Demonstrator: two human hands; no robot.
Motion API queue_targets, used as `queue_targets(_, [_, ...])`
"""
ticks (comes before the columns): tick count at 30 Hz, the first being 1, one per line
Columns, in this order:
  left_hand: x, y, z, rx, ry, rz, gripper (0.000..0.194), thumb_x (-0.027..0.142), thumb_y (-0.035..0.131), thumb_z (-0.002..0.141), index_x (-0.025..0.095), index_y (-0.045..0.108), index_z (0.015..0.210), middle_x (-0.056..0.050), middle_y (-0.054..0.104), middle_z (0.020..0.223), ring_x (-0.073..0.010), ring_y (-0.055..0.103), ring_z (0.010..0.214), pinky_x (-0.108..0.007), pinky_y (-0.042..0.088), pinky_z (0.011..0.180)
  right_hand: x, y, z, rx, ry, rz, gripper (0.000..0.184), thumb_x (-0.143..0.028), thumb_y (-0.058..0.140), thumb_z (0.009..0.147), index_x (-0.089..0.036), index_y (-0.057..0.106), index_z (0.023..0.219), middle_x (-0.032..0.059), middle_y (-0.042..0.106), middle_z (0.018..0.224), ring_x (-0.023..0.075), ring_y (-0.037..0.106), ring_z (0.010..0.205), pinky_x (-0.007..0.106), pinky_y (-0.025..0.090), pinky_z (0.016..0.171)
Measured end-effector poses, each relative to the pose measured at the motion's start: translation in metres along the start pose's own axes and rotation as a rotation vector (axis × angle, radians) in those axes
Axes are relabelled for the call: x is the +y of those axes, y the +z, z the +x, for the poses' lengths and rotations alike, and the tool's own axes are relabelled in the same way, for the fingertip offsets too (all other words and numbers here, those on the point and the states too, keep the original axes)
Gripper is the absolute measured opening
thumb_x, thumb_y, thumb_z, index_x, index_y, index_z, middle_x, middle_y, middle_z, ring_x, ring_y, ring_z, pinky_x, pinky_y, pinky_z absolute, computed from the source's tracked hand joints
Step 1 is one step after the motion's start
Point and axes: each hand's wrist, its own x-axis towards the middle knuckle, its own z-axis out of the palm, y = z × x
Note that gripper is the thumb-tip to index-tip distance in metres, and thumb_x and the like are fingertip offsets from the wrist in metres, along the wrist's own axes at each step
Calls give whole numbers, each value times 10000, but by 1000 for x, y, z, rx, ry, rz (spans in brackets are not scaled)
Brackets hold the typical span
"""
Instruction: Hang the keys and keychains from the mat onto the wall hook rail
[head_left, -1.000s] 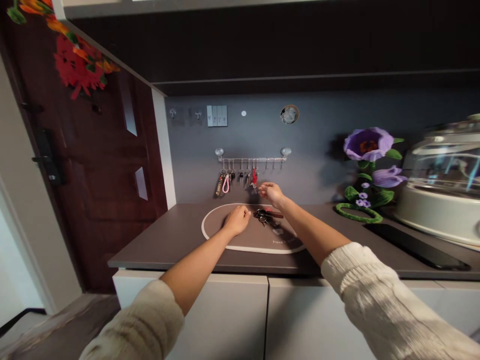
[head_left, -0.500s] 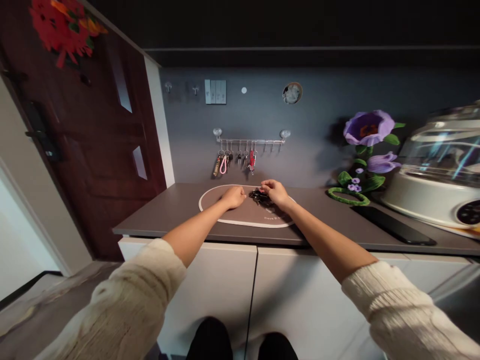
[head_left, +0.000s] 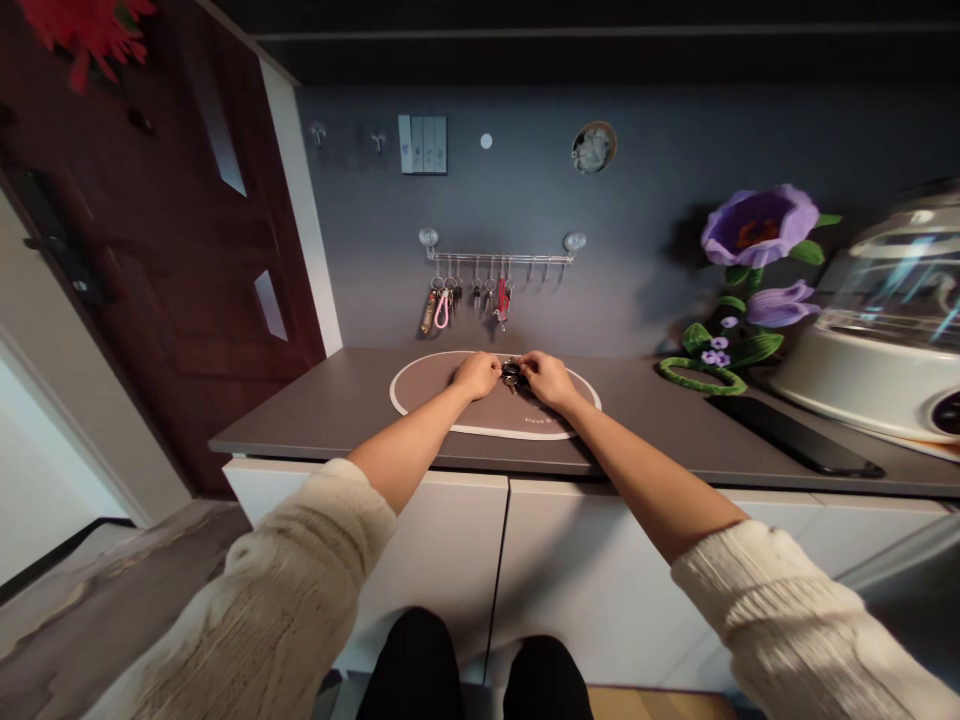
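A dark bunch of keys [head_left: 511, 379] is over the oval brown mat [head_left: 420, 385] with its pale rim, between my two hands. My right hand [head_left: 547, 380] pinches the bunch from the right side, fingers curled. From the left, my left hand [head_left: 478, 376] has its fingers closed at the bunch's edge and seems to grip it too; its fingertips are partly hidden. Single keys are too small to tell apart.
Behind the mat, a wall-mounted hook rail [head_left: 499, 259] carries several key sets, one with a pink loop [head_left: 442, 309]. To the right are a black phone [head_left: 795, 436], a purple flower ornament [head_left: 761, 225] and a white appliance with a clear top [head_left: 847, 370]. A dark red door [head_left: 157, 250] stands left.
My left hand has moved right, up to the keys. My right hand has shifted slightly, still at the bunch. The view has tilted down a little.
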Motion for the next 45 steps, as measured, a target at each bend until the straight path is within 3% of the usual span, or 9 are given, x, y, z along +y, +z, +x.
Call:
queue_targets(14, [-10,11,4,36,89,55,181,205,407,844,175,583,878,-76,580,997,-174,487,976,-298,363,884,-5,0,-1,-4,0,-73,171,-145,484,774,-175,629,861,68,658,890,158,573,792,247,403,746])
queue_targets(22, [-2,3,-8,160,154,149,215,147,310,871,163,525,881,-96,521,1006,-210,424,1010,-327,353,862,-6,3,-1,-27,-138,-67,189,-283,552,757,-156,621,878,68,615,874,146,531,773,248,394,751])
queue_targets(30, [4,-2,-11,218,170,205,254,113,266,873,162,509,928,-95,504,1028,-205,410,1031,-326,337,881,-4,1,-1,36,-204,-164,177,-254,480,811,-158,618,866,79,579,850,158,509,783,256,383,753])
queue_targets(38, [10,-7,-13,297,153,267,251,92,266,866,169,488,954,-94,502,1054,-212,411,1045,-325,360,849,-10,1,-3,91,-190,-123,241,-288,395,857,-174,584,955,76,636,882,173,549,801,264,386,735])
queue_targets(45, [13,-8,-13,324,138,387,222,69,319,847,172,487,950,-85,514,1041,-198,440,1022,-306,386,826,-8,3,1,204,-263,-120,298,-299,336,871,-161,570,994,111,631,966,213,563,878,319,398,776])
